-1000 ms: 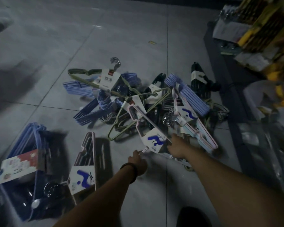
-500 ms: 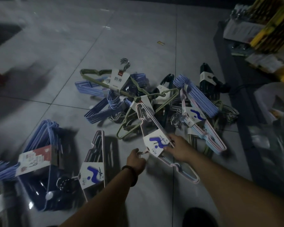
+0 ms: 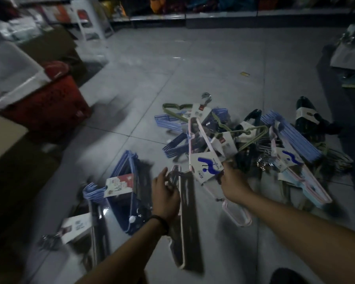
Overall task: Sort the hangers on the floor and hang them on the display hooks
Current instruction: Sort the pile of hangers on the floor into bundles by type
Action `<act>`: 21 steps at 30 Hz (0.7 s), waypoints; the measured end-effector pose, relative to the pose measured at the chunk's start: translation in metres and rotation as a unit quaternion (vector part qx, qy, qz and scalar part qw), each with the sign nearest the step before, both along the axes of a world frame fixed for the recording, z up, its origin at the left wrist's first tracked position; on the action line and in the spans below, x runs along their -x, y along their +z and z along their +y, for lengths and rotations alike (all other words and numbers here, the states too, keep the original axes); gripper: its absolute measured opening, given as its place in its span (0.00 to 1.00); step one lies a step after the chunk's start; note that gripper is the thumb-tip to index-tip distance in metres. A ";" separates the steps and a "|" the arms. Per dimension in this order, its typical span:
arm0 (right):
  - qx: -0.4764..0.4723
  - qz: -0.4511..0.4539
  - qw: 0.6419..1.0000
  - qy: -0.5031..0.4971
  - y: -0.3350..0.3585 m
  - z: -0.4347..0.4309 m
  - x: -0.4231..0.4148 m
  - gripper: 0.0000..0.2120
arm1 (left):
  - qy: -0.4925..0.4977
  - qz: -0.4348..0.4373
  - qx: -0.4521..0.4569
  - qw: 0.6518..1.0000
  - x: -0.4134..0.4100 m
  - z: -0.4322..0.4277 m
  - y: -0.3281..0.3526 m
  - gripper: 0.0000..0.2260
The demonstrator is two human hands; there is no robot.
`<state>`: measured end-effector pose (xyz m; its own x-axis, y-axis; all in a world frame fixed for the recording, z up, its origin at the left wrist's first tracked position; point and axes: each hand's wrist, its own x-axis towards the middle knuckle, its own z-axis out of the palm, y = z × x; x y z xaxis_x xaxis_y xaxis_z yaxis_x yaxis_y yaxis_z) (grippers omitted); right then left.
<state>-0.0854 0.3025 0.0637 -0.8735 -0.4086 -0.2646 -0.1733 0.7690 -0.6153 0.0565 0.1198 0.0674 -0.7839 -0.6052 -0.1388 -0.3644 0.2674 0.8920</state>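
Tiled floor (image 3: 213, 64) | right hand (image 3: 233, 182) grips pink hanger bundle (image 3: 208, 167) | left hand (image 3: 165, 193) unclear

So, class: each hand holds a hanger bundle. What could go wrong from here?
The pink plastic hanger bundle with the blue-squiggle card overlaps the tangled pile of wire hangers; lifting it might snag and drag others.
The right-hand grip holds it only near the card, so it could slip.
The left-hand grip holds the dark pink-edged hanger bundle by its hooks; it may swing.

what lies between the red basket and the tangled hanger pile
Only bare grey floor tiles separate the red basket from the hanger pile, as the head view shows.
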 end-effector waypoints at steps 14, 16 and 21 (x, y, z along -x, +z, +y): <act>-0.055 -0.096 0.989 -0.099 -0.082 -0.107 -0.151 0.27 | 0.011 -0.143 0.001 0.990 -0.079 -0.097 -0.132 0.30; -0.068 -0.103 0.989 -0.087 -0.089 -0.113 -0.154 0.26 | -0.001 -0.140 0.000 0.990 -0.079 -0.078 -0.097 0.28; -0.102 -0.139 0.984 -0.033 -0.110 -0.109 -0.143 0.18 | -0.035 -0.192 -0.053 0.979 -0.090 -0.063 -0.085 0.28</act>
